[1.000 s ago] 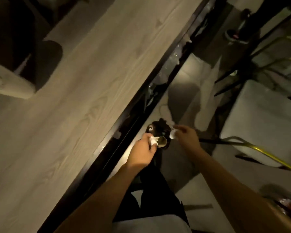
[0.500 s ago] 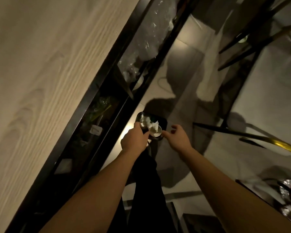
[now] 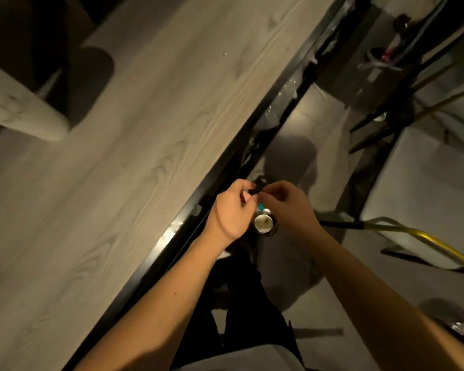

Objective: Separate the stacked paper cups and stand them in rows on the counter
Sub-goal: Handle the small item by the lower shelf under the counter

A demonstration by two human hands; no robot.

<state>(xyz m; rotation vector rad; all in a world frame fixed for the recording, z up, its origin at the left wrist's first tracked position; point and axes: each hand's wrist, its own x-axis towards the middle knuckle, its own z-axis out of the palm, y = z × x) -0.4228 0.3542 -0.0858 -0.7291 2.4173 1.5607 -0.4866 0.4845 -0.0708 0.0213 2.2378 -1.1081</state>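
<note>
A single paper cup (image 3: 263, 223), its pale inside facing up, shows just below and between my two hands, beside the counter's black edge. What supports it is hidden. My left hand (image 3: 231, 210) and my right hand (image 3: 288, 204) meet above it with fingers curled, pinching a small teal-and-white piece (image 3: 261, 207) between them. The light wooden counter (image 3: 145, 156) stretches to the left, with no cups standing on the part in view. No stack of cups is plainly visible.
A pale cylindrical object (image 3: 24, 108) lies on the counter at far left. Crumpled plastic (image 3: 284, 100) fills the dark shelf under the counter edge. Chairs with yellow metal frames (image 3: 423, 234) stand on the tiled floor to the right.
Both hands have risen toward the counter edge and closed together over the cup. The black bin with crumpled white paper seen half a second ago is hidden now.
</note>
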